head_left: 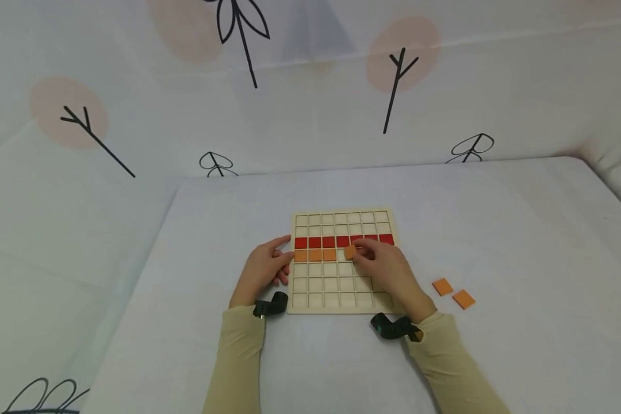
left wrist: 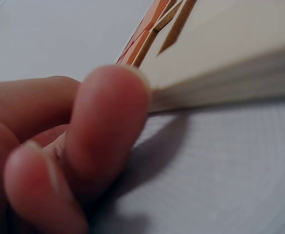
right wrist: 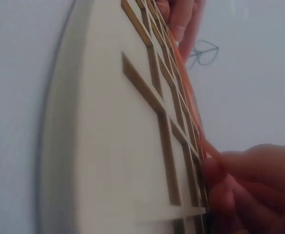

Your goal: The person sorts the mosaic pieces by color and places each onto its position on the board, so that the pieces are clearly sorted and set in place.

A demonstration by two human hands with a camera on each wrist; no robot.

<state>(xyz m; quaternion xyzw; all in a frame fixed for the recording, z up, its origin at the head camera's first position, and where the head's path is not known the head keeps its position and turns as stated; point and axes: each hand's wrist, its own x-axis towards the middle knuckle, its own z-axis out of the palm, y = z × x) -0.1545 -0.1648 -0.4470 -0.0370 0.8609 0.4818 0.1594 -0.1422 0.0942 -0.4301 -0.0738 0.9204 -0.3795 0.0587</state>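
My right hand pinches an orange square tile between thumb and fingertips. That tile is tilted above the cell just right of three orange tiles lying in one row of a pale wooden grid board. A full row of red tiles sits directly behind the orange row. My left hand rests against the board's left edge, index finger and thumb touching it; up close in the left wrist view, a fingertip meets the board's side. The right wrist view shows the held tile edge-on.
Two loose orange tiles, one nearer the board and another beyond it, lie right of the right hand. A white cloth covers the table, with a patterned backdrop behind. Each wrist wears a dark strapped camera.
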